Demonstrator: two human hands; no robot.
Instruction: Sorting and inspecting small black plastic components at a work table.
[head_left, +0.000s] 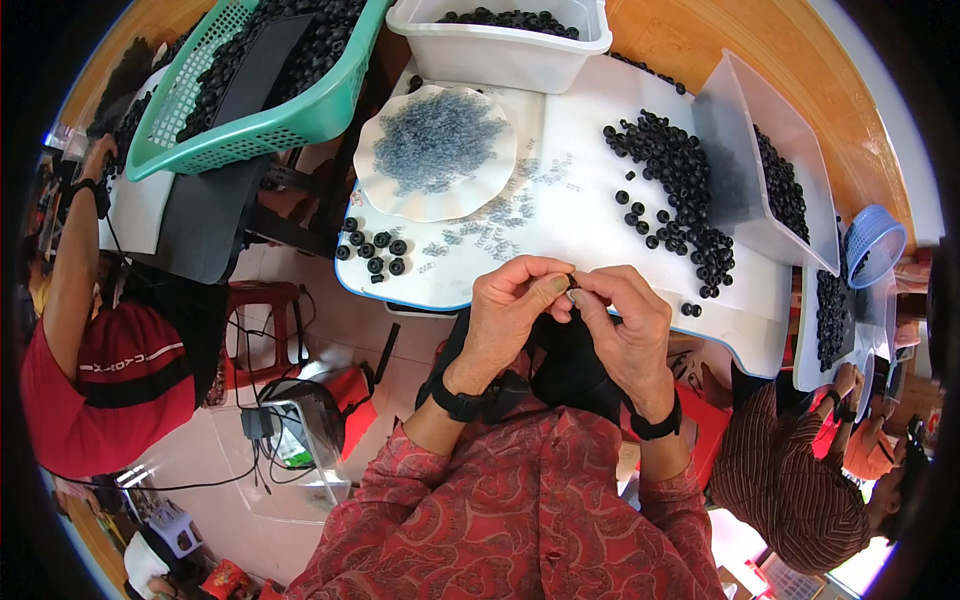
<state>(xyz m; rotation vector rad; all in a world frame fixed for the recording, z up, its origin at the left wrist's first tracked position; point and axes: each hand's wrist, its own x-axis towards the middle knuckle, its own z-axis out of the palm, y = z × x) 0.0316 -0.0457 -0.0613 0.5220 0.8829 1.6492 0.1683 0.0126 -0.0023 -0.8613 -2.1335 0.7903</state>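
Observation:
My left hand (pixel 518 312) and my right hand (pixel 630 325) meet at the table's front edge. Both pinch a small black round part (pixel 572 281) between their fingertips; the fingers mostly cover it. Beyond my left hand is a white wavy-rimmed plate (pixel 368 170) heaped with tiny grey, see-through pieces (pixel 435 140). More of these pieces (pixel 490 232) lie loose beside the plate. Several black round parts (pixel 375 265) sit at the table's left corner. A larger pile of such black parts (pixel 680 185) spreads beyond my right hand.
A clear bin (pixel 735 110) tilts at the right with black parts in it. At the back stand a white tub (pixel 500 45) and a green basket (pixel 345 95), both holding black parts. A blue basket (pixel 875 235) is far right. People sit on either side.

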